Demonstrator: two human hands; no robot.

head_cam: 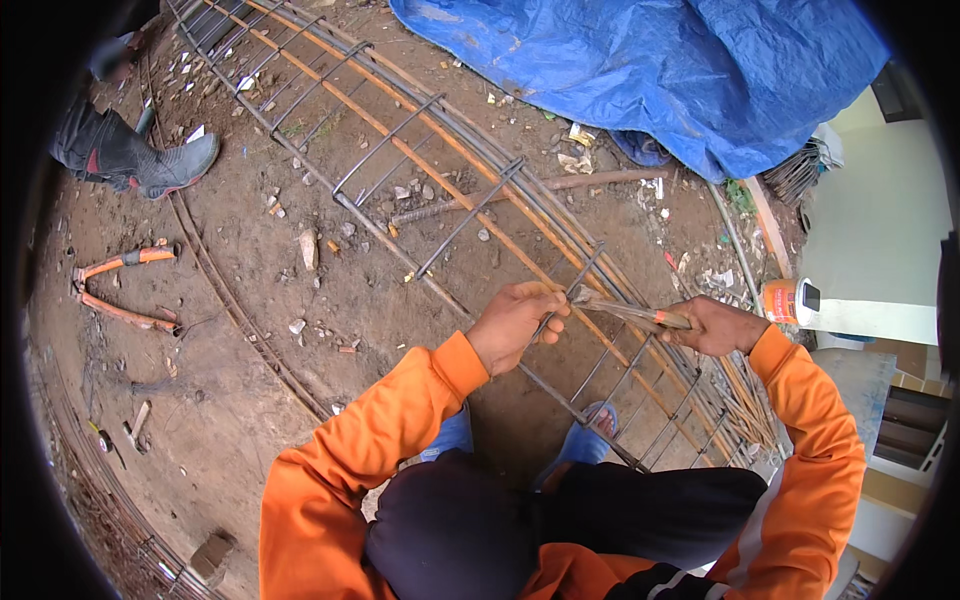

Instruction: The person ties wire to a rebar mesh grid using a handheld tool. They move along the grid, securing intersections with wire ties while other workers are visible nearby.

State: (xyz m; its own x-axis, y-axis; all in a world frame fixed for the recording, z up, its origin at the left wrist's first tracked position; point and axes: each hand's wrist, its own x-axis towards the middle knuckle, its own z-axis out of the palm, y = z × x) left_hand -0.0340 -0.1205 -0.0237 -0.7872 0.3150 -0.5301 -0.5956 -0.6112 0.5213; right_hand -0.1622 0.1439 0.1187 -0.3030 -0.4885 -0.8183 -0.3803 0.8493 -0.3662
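A long rebar cage (450,184) with bent steel stirrups (469,232) runs diagonally before me, from upper left to lower right. My left hand (521,319) is closed at a stirrup beside a rusty bar, its fingertips near the tool's jaws. In my right hand (716,326) are the handles of pincers (626,309), which bear a bit of orange-red near the grip. Their jaws meet the crossing of stirrup and bar, just right of my left fingers. Whether tie wire lies between the jaws cannot be told.
Another person's boot (176,165) stands at upper left. Orange-handled cutters (127,259), a hammer (137,427) and a tape measure (103,441) lie on the dirt at left. A blue tarpaulin (660,67) spreads across the top. A plastic bucket (784,301) stands right, by a pale wall.
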